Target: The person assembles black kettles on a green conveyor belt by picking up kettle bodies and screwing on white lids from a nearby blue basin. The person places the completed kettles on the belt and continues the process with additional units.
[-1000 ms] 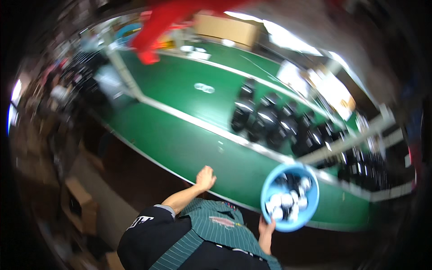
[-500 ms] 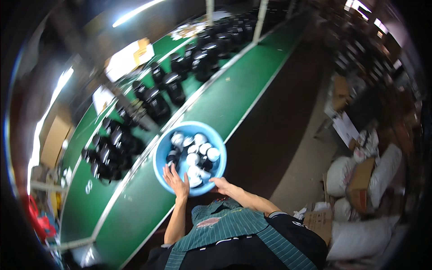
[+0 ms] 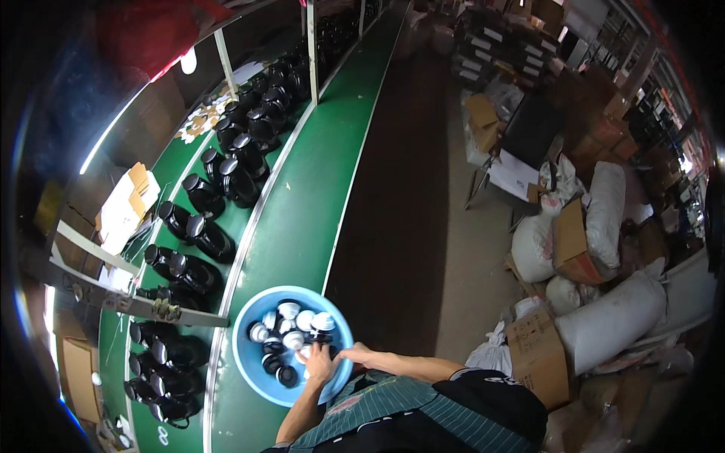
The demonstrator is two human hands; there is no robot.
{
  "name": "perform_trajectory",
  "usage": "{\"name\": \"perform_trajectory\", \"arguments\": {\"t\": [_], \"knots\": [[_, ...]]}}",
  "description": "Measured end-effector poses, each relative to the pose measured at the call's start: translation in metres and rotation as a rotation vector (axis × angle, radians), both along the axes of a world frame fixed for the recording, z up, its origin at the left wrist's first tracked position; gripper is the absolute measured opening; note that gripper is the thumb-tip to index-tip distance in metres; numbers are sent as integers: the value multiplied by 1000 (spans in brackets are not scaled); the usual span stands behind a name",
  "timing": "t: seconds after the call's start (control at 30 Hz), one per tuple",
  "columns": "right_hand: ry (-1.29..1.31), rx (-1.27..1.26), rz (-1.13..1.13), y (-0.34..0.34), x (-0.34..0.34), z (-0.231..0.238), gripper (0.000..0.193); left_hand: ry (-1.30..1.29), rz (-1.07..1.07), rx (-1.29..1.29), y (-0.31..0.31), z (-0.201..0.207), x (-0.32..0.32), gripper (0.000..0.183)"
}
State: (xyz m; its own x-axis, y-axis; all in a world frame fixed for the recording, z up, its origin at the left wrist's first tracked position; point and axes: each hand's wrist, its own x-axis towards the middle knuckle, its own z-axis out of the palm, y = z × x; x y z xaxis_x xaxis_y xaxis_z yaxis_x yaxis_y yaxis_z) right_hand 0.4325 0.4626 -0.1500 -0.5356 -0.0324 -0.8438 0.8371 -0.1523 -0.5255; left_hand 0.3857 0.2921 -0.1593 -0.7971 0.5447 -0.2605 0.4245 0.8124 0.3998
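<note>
A round light-blue basin (image 3: 245, 370) rests on the green bench close in front of me. Inside lie several white-topped round pieces (image 3: 293, 340) and black round pieces (image 3: 286, 376) that look like lids or knobs. My left hand (image 3: 320, 365) reaches into the basin's right side, fingers stretched among the pieces; its fingertips are partly hidden. At the right rim, my right hand (image 3: 356, 352) grips the basin, its fingers mostly out of sight.
Rows of shiny black jug-shaped housings (image 3: 238, 181) stand left of the bench's pale rail. A metal post (image 3: 162, 306) juts across near the basin. Right of the dark aisle are a chair (image 3: 521, 143), white sacks (image 3: 612, 317) and a cardboard box (image 3: 538, 351).
The view has turned, putting the basin lower and further left in the picture. My left hand has moved from the basin's near left side to its right side, close to my right hand.
</note>
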Motion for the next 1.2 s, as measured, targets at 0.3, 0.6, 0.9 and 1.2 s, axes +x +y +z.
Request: {"name": "perform_trajectory", "arguments": {"t": [0.3, 0.6, 0.9, 1.2], "knots": [[246, -333, -72, 47, -100, 37, 65, -129, 145, -411, -8, 0, -119, 57], [180, -118, -349, 387, -40, 25, 48, -80, 270, -723, 117, 65, -219, 29], [574, -63, -211, 604, -210, 71, 42, -196, -64, -126, 496, 130, -301, 39], [273, 685, -107, 875, -253, -55, 49, -317, -349, -614, 710, 17, -517, 58]]}}
